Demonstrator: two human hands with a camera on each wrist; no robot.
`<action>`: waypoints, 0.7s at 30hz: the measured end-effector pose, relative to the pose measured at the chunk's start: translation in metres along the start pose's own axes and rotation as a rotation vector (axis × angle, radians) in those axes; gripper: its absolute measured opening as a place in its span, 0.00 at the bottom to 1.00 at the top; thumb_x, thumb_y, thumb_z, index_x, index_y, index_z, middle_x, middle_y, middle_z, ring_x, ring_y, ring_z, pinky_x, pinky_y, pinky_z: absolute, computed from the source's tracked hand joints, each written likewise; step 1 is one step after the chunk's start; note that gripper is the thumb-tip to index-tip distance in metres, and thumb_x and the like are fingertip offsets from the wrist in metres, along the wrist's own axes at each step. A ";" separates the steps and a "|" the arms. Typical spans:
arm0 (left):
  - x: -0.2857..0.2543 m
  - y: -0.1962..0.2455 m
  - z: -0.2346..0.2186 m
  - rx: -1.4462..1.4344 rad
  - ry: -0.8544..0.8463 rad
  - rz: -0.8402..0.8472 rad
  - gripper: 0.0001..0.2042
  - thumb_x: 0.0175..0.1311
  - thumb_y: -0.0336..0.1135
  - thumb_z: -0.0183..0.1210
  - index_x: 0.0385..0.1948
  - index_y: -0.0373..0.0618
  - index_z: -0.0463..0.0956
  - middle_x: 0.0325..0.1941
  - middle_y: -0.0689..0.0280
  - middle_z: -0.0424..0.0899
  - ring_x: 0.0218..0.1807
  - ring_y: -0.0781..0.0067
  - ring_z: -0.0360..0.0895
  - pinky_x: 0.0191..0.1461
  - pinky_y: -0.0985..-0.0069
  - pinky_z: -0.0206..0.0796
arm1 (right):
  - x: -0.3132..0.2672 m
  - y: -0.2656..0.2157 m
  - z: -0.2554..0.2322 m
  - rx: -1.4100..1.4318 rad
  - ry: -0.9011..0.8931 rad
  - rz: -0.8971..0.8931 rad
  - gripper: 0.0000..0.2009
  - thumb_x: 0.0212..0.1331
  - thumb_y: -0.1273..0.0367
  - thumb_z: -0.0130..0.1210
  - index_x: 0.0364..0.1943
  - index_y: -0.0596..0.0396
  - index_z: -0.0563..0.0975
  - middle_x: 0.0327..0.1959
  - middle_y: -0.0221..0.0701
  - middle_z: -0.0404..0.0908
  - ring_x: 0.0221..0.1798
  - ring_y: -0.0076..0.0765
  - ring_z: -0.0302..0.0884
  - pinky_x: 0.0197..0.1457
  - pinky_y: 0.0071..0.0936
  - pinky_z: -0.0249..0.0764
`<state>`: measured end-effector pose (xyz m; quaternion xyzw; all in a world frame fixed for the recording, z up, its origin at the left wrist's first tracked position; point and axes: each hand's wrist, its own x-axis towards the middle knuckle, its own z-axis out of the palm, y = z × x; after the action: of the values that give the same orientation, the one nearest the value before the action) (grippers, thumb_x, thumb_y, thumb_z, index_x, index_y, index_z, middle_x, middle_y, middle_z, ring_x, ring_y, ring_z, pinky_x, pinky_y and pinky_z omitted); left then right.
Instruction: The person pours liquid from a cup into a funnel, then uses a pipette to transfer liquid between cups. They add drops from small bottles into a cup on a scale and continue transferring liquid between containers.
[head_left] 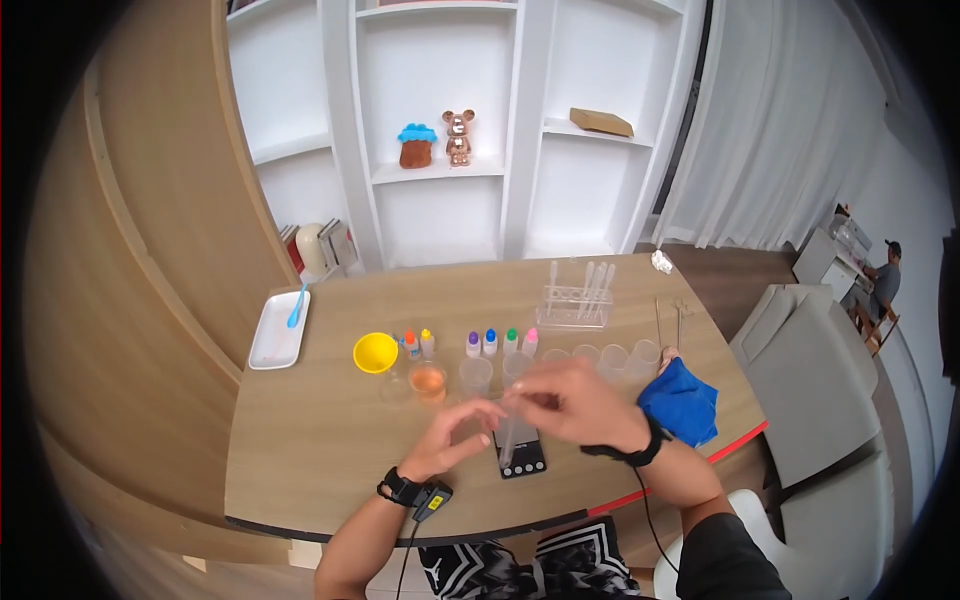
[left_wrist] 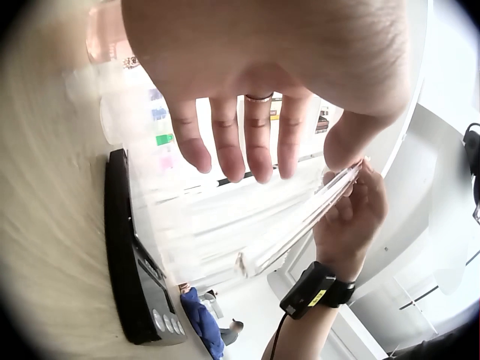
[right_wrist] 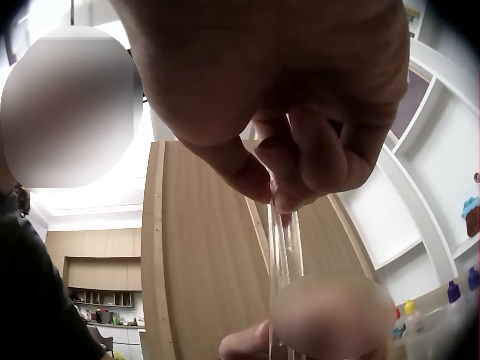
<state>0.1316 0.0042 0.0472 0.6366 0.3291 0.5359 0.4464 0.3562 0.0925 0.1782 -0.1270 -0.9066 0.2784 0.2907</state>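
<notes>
In the head view my right hand (head_left: 575, 400) pinches the upper end of a clear, slender test tube (head_left: 508, 440) between thumb and fingers. The tube hangs down over a black pocket scale (head_left: 524, 460) with several round buttons. My left hand (head_left: 455, 437) is beside the tube on the left, its fingers extended. In the left wrist view its thumb overlaps the tube's top, while the other fingers (left_wrist: 257, 150) are apart from it. The right wrist view shows the tube (right_wrist: 285, 247) running down from the pinching fingertips, with part of the left hand blurred behind it.
Behind the hands stand a row of clear cups (head_left: 475, 376), a cup of orange liquid (head_left: 428, 382), small colored dropper bottles (head_left: 490, 341) and a yellow bowl (head_left: 375, 353). A test tube rack (head_left: 572, 312) is farther back. A blue cloth (head_left: 682, 402) lies right, a white tray (head_left: 268, 345) left.
</notes>
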 end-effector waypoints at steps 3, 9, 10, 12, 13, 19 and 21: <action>-0.004 -0.004 0.006 0.037 0.009 -0.057 0.10 0.71 0.28 0.64 0.49 0.37 0.81 0.49 0.67 0.84 0.54 0.75 0.78 0.64 0.70 0.69 | -0.005 0.004 0.026 0.108 0.012 0.021 0.05 0.65 0.74 0.62 0.40 0.59 0.85 0.28 0.35 0.82 0.24 0.33 0.77 0.28 0.31 0.70; -0.005 -0.028 0.001 -0.032 -0.072 -0.046 0.06 0.72 0.26 0.63 0.45 0.36 0.84 0.44 0.67 0.87 0.48 0.76 0.81 0.58 0.73 0.73 | -0.016 0.009 0.037 0.224 0.118 0.021 0.06 0.70 0.73 0.60 0.43 0.59 0.86 0.29 0.32 0.83 0.25 0.28 0.77 0.27 0.27 0.70; -0.003 -0.029 0.000 -0.035 -0.081 -0.042 0.06 0.72 0.25 0.62 0.46 0.36 0.84 0.43 0.67 0.88 0.46 0.76 0.82 0.56 0.73 0.74 | -0.015 0.007 0.032 0.251 0.167 -0.004 0.06 0.71 0.73 0.60 0.43 0.60 0.86 0.29 0.31 0.83 0.24 0.27 0.77 0.27 0.26 0.70; -0.003 -0.023 0.002 -0.015 -0.060 -0.103 0.06 0.73 0.26 0.62 0.46 0.35 0.84 0.43 0.66 0.88 0.44 0.76 0.83 0.54 0.73 0.76 | -0.017 -0.006 0.017 0.305 0.281 0.030 0.08 0.74 0.71 0.58 0.43 0.61 0.85 0.28 0.29 0.82 0.25 0.25 0.76 0.27 0.25 0.69; -0.003 -0.021 0.003 -0.031 -0.050 -0.119 0.06 0.73 0.26 0.62 0.46 0.34 0.84 0.43 0.65 0.88 0.43 0.76 0.83 0.53 0.73 0.76 | -0.022 -0.019 0.002 0.330 0.347 0.089 0.09 0.76 0.70 0.56 0.43 0.61 0.84 0.26 0.27 0.80 0.25 0.24 0.76 0.27 0.25 0.69; 0.000 -0.026 0.001 -0.046 -0.024 -0.142 0.07 0.74 0.27 0.61 0.46 0.34 0.84 0.42 0.65 0.87 0.42 0.77 0.83 0.53 0.74 0.76 | -0.044 -0.012 -0.093 0.288 0.948 -0.054 0.12 0.81 0.66 0.50 0.42 0.59 0.79 0.24 0.25 0.74 0.21 0.17 0.66 0.23 0.19 0.59; 0.000 -0.026 0.000 -0.038 -0.019 -0.145 0.07 0.74 0.28 0.61 0.46 0.35 0.84 0.42 0.65 0.87 0.42 0.77 0.83 0.53 0.74 0.76 | -0.050 0.003 -0.118 0.194 1.025 -0.038 0.13 0.81 0.64 0.50 0.41 0.59 0.79 0.24 0.24 0.73 0.21 0.16 0.66 0.23 0.19 0.57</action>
<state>0.1335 0.0145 0.0230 0.6074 0.3600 0.5022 0.4992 0.4671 0.1264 0.2334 -0.2032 -0.6201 0.2577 0.7126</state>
